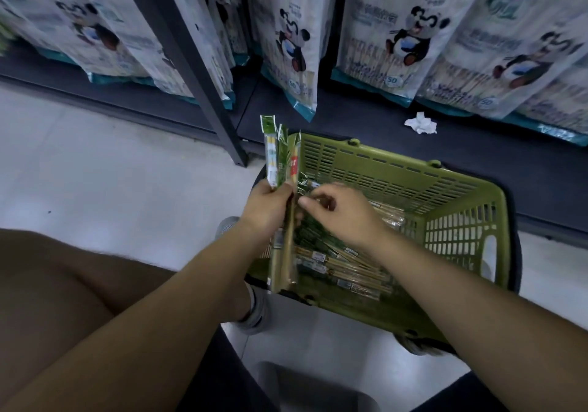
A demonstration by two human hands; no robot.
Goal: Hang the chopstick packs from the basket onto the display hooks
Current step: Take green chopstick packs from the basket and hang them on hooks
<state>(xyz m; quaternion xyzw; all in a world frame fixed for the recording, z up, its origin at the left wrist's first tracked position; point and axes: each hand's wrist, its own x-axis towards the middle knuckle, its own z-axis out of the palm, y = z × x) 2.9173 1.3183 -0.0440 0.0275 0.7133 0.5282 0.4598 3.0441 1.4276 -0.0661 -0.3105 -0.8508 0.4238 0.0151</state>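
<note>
Both bare forearms [197, 284] reach forward and converge, bringing the hands close together. The left hand [269, 203] shows its back, wrist straight, with fingers and thumb curled round a bunch of chopstick packs [281, 169] that stand upright, running above and below the fist. Just to its right, the right hand [345, 217] is palm down, fingers curled under out of sight, thumb stretched toward the left hand's knuckles. Whether the right fingers hold anything cannot be told.

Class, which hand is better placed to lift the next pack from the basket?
Likely the right hand: it is over the loose packs in the basket; the left hand grips a bundle.
</note>
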